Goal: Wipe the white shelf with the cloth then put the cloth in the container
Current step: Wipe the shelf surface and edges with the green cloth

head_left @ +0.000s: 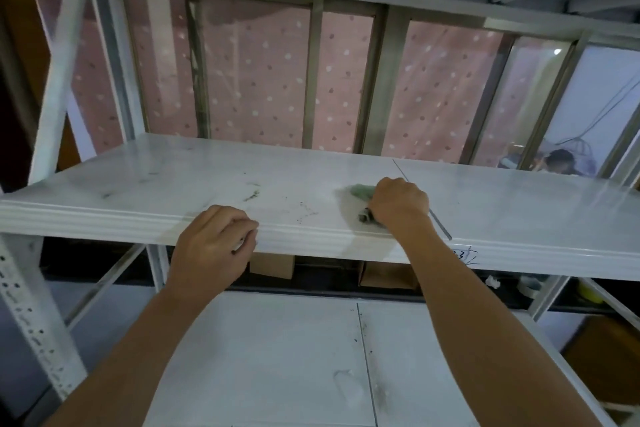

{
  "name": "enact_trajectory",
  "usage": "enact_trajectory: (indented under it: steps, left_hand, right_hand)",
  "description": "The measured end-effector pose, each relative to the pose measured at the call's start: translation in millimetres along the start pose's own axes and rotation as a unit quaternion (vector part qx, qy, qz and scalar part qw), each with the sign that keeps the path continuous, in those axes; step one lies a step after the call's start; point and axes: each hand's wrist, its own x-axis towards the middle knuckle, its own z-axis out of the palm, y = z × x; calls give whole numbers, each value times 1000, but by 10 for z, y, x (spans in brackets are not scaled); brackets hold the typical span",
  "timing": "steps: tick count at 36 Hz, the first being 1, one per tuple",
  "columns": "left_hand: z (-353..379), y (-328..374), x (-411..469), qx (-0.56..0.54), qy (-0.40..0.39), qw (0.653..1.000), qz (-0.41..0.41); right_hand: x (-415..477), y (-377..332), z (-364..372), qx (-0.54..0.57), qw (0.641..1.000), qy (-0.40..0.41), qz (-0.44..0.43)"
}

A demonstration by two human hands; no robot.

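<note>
The right hand [398, 201] gripped the bunched green cloth [362, 191] on the white shelf [173, 177] near its front edge, judged soft, light and best held wadded, while the left hand [214, 239] curled its fingers over that edge.

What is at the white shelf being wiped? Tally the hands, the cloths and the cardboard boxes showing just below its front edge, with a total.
Hands: 2, the left hand resting on the front edge of the white shelf, the right hand gripping the cloth
Green cloth: 1
Cardboard boxes: 2
Total: 5
</note>
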Motion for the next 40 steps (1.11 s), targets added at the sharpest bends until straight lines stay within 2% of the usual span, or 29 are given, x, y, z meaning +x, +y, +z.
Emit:
enact_trajectory:
  steps: [7, 15, 26, 32, 40]
  left_hand:
    - [-229, -414, -182, 65, 19, 998, 3]
    - [-283, -568, -217, 68, 32, 997, -16]
    - [-388, -768, -178, 93, 19, 994, 51]
    - [-469, -902, -154, 70, 33, 997, 16]
    - [-609, -1256, -196, 92, 2, 996, -16]
  right_hand:
    - [-71, -95, 5, 8, 1000, -5, 25]
    - [-129, -636, 67, 13, 998, 6, -58]
    - [-115, -1157, 73, 38, 996, 1, -85]
    - [-113, -1403, 67, 58, 995, -3, -86]
    - [-177, -1882, 29, 75, 995, -3, -64]
